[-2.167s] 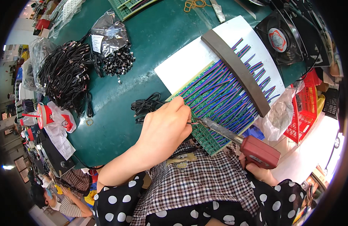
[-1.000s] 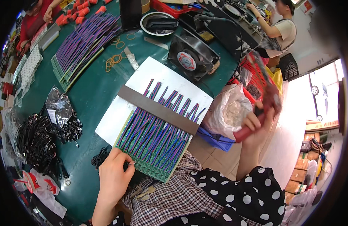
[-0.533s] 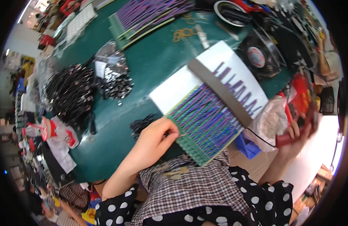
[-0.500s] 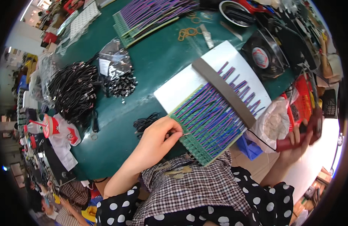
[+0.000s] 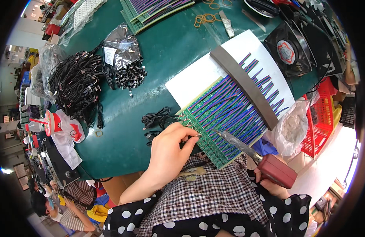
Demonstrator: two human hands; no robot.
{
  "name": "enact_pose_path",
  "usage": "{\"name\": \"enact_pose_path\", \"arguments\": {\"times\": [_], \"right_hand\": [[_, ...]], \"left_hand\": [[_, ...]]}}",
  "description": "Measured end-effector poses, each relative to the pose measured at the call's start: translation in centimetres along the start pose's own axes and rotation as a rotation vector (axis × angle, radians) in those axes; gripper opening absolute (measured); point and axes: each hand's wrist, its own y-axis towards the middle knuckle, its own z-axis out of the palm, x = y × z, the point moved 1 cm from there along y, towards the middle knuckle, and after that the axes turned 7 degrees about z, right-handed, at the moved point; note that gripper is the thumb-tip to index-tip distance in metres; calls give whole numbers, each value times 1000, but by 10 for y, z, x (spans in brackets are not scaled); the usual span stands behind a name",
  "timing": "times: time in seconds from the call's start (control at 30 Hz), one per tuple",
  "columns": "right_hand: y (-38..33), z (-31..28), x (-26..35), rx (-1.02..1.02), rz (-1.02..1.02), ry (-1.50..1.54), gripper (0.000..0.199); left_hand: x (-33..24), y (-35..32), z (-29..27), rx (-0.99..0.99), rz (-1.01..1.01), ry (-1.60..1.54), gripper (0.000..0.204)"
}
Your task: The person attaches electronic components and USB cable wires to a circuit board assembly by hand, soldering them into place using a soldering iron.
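Note:
A green circuit board panel (image 5: 216, 154), with rows of blue and purple wires across it, lies tilted on a white sheet (image 5: 186, 90). My left hand (image 5: 166, 144) is closed in a pinch on a thin cable end at the panel's left edge. A black cable (image 5: 156, 118) lies bundled just beyond that hand. In my right hand (image 5: 271, 187) is a soldering gun (image 5: 276, 171) with a dark red body. Its metal tip points left, over the panel's near part; whether it touches is not clear. A dark flat bar (image 5: 245, 87) lies across the wires.
Piled black cables (image 5: 77, 85) and a bag of small black parts (image 5: 125, 45) lie left on the green table (image 5: 123, 146). More wired panels (image 5: 141, 23) are at the back. A fan (image 5: 287, 51) stands right, near a red basket (image 5: 323, 122). A red cup (image 5: 52, 122) is far left.
My right hand has brought the soldering gun in from the far right, to over the panel. My left hand keeps its pinch at the panel's edge. The view has shifted slightly.

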Motion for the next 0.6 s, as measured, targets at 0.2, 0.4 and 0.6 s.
{"name": "enact_pose_path", "arguments": {"times": [0.2,0.4,0.6], "right_hand": [[4,3,-5,-85,-82,-7,46],[10,10,7,-11,108,18,44],[5,6,-6,-9,116,49,55]], "left_hand": [[-2,-1,6,-87,-46,-111,6],[-6,-1,12,-122,2,53,10],[-5,0,12,-101,52,150,11]]}}
